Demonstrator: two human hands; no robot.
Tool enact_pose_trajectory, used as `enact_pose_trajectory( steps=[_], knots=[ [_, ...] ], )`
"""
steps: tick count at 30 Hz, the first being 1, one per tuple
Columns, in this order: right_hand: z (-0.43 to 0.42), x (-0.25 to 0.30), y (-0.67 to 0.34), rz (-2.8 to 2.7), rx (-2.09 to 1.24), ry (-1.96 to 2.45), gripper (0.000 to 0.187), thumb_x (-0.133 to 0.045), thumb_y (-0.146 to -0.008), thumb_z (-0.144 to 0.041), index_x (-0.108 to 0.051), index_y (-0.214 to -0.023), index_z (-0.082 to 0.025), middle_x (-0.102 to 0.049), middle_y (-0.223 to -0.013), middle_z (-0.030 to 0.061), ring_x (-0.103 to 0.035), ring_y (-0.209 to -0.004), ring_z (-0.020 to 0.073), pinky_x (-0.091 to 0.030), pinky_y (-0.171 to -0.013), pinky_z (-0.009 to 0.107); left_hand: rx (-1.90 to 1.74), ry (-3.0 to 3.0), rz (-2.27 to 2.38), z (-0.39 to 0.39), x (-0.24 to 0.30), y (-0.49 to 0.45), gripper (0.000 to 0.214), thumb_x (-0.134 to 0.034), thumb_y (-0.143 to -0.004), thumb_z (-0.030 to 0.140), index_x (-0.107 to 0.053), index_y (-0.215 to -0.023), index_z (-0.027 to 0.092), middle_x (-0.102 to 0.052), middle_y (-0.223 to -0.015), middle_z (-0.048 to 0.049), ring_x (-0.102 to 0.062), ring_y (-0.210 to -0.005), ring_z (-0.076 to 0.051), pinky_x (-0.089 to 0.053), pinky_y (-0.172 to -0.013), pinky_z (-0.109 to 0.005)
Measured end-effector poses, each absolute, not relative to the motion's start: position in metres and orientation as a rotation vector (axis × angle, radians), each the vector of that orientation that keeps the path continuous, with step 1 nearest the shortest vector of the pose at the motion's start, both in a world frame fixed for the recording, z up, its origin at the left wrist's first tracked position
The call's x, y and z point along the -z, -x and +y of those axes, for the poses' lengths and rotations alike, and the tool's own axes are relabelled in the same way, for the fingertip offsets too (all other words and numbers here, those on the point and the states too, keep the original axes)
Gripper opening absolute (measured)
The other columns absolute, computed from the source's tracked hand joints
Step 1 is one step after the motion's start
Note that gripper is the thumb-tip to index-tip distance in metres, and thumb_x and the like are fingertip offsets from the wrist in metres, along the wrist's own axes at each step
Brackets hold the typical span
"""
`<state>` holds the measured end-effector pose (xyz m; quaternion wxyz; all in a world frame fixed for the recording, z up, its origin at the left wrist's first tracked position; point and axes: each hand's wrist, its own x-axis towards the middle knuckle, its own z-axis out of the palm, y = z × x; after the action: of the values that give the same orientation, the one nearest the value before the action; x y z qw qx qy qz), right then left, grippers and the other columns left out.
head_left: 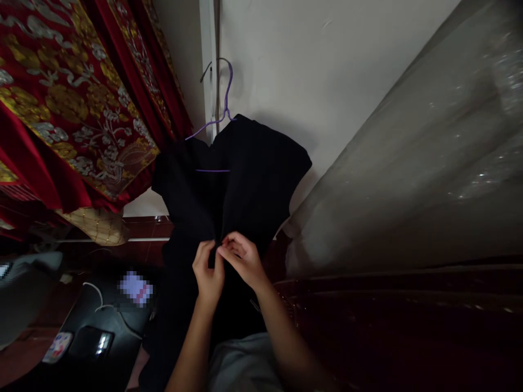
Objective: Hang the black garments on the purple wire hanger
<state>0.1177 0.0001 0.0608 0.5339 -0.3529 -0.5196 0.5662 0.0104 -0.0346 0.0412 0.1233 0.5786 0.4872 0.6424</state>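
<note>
Below the hanger (212,171), left hand (207,271) and right hand (244,261) pinch the garment (261,171): likely soft, light, best held by front edges.

No legible text or labels.

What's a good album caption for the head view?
Left hand and right hand meet at the front of a dark garment on a purple hanger.

Worktop (79,313), black: patterned item (58,347) at left edge; dark glossy device (87,342) just beside it; white cable (101,296) running to right edge; pixelated pale item (136,288) near right edge. Above: red cloth (87,103), gold and silver embroidery. Pale wall (286,65); grey sheeting (388,179).
</note>
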Motion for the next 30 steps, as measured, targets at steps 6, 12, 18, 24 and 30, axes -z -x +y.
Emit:
enact_pose_trajectory(
  steps=[6,12,18,24,30],
  knots=[
    [0.003,-0.058,-0.122,-1.435,-1.014,0.803,0.006,-0.069,-0.092,-0.026,-0.068,-0.089,-0.022,-0.064,-0.085,0.0012,-0.064,-0.078,0.0129,-0.053,-0.071,0.024,-1.788,-1.666,1.427,-0.036,-0.058,-0.001,0.015,-0.064,-0.097,0.013,-0.077,-0.105,0.017,-0.066,-0.088,-0.0034,-0.064,-0.081,-0.013,-0.053,-0.073,-0.022],
    [0.004,-0.057,-0.11,-1.415,-0.891,0.786,0.012,-0.077,-0.086,-0.024,-0.066,-0.088,-0.022,-0.063,-0.083,-0.0007,-0.061,-0.071,0.0111,-0.051,-0.063,0.022,-1.718,-1.744,1.373,-0.037,-0.062,0.009,0.023,-0.061,-0.098,0.01,-0.076,-0.114,0.018,-0.067,-0.092,-0.0032,-0.065,-0.085,-0.012,-0.053,-0.076,-0.02],
    [0.003,-0.056,-0.105,-1.289,-0.937,0.844,0.011,-0.077,-0.086,-0.029,-0.07,-0.086,-0.021,-0.068,-0.08,0.0005,-0.065,-0.071,0.0132,-0.053,-0.065,0.024,-1.64,-1.753,1.417,-0.041,-0.063,0.011,0.022,-0.06,-0.101,0.015,-0.074,-0.118,0.018,-0.07,-0.098,-0.0054,-0.068,-0.091,-0.015,-0.055,-0.081,-0.023],
    [0.0,-0.058,-0.116,-1.303,-0.928,0.909,0.013,-0.07,-0.093,-0.036,-0.075,-0.091,-0.023,-0.071,-0.087,0.0048,-0.068,-0.08,0.0185,-0.056,-0.072,0.031,-1.573,-1.765,1.404,-0.043,-0.069,0.006,0.019,-0.061,-0.101,0.019,-0.073,-0.115,0.019,-0.07,-0.098,-0.0062,-0.068,-0.089,-0.017,-0.056,-0.08,-0.026],
    [0.002,-0.066,-0.122,-1.442,-0.853,0.807,0.021,-0.069,-0.092,-0.029,-0.079,-0.111,-0.029,-0.07,-0.09,0.0047,-0.066,-0.08,0.0186,-0.057,-0.07,0.032,-1.591,-1.695,1.409,-0.048,-0.075,-0.001,0.02,-0.06,-0.102,0.019,-0.074,-0.116,0.02,-0.069,-0.099,-0.0063,-0.068,-0.091,-0.017,-0.056,-0.081,-0.026]
  ],
)
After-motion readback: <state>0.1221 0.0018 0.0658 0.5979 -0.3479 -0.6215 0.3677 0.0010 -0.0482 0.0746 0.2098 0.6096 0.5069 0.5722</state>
